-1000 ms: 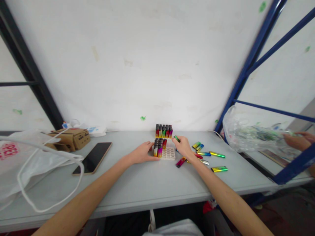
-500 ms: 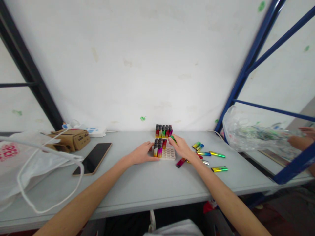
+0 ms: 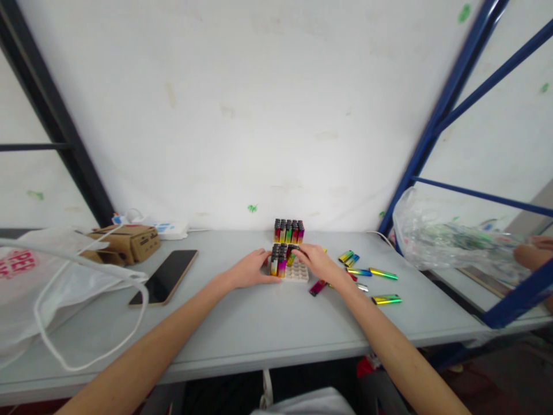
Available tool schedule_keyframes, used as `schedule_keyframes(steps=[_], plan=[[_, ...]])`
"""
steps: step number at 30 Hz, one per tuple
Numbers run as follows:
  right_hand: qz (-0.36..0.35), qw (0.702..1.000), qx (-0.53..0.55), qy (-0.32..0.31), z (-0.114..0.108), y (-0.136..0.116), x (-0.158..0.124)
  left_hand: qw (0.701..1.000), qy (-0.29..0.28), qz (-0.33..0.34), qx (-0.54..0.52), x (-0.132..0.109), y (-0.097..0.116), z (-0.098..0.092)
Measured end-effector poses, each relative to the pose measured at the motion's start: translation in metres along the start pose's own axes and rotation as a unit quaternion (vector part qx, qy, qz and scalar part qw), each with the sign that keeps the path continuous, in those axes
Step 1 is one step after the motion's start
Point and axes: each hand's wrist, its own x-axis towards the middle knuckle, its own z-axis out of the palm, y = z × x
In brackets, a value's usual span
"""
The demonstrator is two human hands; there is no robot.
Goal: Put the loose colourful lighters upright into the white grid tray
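A white tray (image 3: 301,275) with round holes stands on the table, and upright lighters (image 3: 277,265) fill its left part. My left hand (image 3: 250,268) is curled around the tray's left side, its thumb along the front corner and its fingers at the back. Pinched in my right hand (image 3: 318,260) is a yellow-green lighter (image 3: 291,259) with a dark top, tilted over the holes beside the upright ones. Its lower end is too small to make out. Behind the tray, a block of upright lighters (image 3: 288,231) stands near the wall.
Loose shiny lighters (image 3: 384,274) lie scattered on the right. A phone (image 3: 166,278), a cardboard box (image 3: 137,245), a white bag (image 3: 38,288) and a white cable (image 3: 86,366) lie left. Beyond the blue frame (image 3: 425,141), a person's hand (image 3: 533,253) is near clear plastic (image 3: 444,236).
My right hand has moved the lighter leftward and down from the tray's back right to beside the upright lighters. My left hand stays at the tray.
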Motion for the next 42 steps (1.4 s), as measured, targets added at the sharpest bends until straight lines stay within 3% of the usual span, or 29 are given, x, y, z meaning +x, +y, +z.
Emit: schedule_keyframes(steps=[5, 16, 22, 25, 33, 37, 42], plan=[[0.009, 0.997, -0.029, -0.072, 0.0, -0.001, -0.003, 1.0, 0.001, 0.0, -0.001, 0.0, 0.0, 0.0], [0.025, 0.991, -0.063, -0.117, -0.007, -0.002, -0.005, 1.0, -0.005, -0.006, 0.0, 0.001, 0.003, -0.001], [-0.004, 0.989, -0.048, -0.138, 0.0, -0.009, -0.001, 1.0, -0.004, -0.002, 0.011, 0.001, 0.002, -0.001], [-0.004, 0.992, -0.034, -0.122, -0.004, -0.006, -0.001, 1.0, -0.002, -0.003, 0.008, 0.0, 0.001, -0.001], [0.107, 0.99, -0.085, 0.043, -0.033, 0.04, -0.009, 1.0, -0.01, -0.004, 0.006, 0.0, 0.002, -0.003], [0.18, 0.977, -0.09, 0.069, -0.039, 0.062, -0.012, 1.0, -0.018, -0.008, 0.007, 0.001, 0.003, -0.003], [0.198, 0.97, -0.125, 0.06, -0.034, 0.066, -0.01, 1.0, -0.019, -0.009, 0.012, 0.001, 0.003, -0.003]])
